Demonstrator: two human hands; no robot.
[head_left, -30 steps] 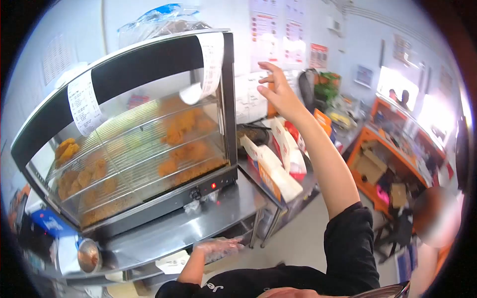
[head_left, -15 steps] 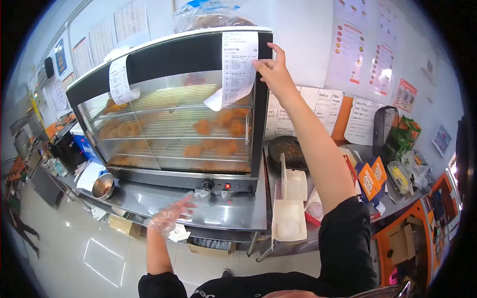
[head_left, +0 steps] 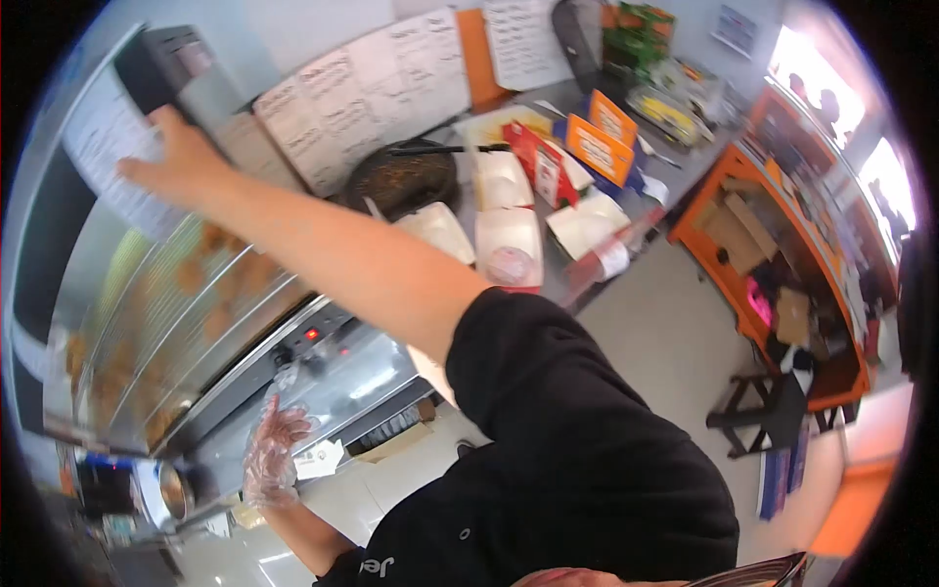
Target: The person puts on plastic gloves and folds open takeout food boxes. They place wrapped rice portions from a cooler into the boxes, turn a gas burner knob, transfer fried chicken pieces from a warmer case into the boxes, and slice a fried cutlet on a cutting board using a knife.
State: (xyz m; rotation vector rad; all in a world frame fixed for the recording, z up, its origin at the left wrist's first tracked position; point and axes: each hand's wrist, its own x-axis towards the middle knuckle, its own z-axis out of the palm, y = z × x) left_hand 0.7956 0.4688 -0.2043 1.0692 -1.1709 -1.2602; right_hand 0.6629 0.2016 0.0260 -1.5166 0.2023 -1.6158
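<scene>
My right hand (head_left: pixel 178 164) is bare and reaches across to the upper front of the glass display cabinet (head_left: pixel 29 220). Its thumb and finger are apart, over a long printed receipt (head_left: pixel 103 147) hanging there; whether they touch the paper is blurred. Breaded fried pieces (head_left: pixel 230 284) lie on wire racks behind the glass. My left hand (head_left: pixel 276 455) wears a clear plastic glove and is held low in front of the steel counter (head_left: pixel 367 367), fingers apart and holding nothing.
Right of the cabinet are a dark round pan (head_left: pixel 401 181), open food boxes (head_left: pixel 509 245) and orange-and-blue cartons (head_left: pixel 602 147). Handwritten sheets (head_left: pixel 367 98) stand behind. An orange shelf unit (head_left: pixel 704 196) and a black stool (head_left: pixel 763 416) are at the right.
The view has swung right and tilted, so the cabinet now sits at the left edge. My right hand is now over the receipt's front. My left hand stays low, its fingers now pointing up.
</scene>
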